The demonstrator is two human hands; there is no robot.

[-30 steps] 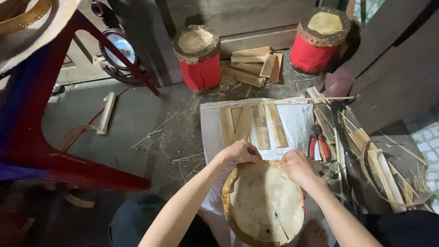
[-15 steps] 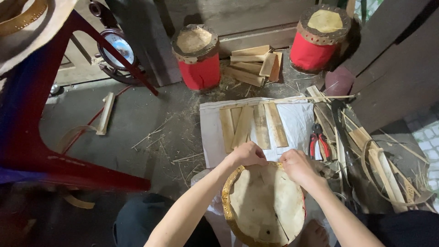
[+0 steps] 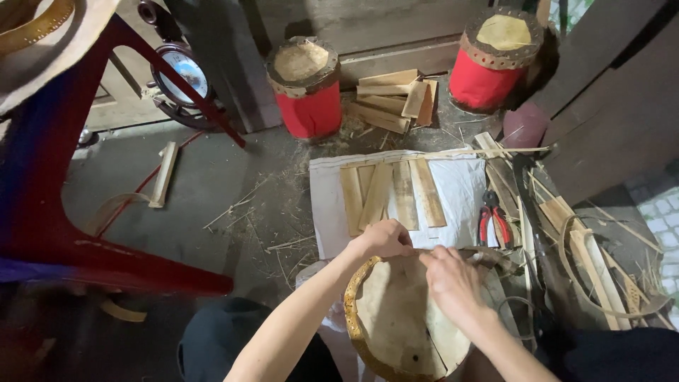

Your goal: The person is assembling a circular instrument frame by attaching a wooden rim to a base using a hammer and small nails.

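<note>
Workshop floor, white sheet with wood strips | left hand, right hand pinching far rim of unfinished drum | fingers closed on edge; two red drums finished behind

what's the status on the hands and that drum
Left hand and right hand both closed on the far rim of the round drum. Drum skin faces up, on the lap. Red-handled pliers lie apart to the right; nothing in the way.
</note>
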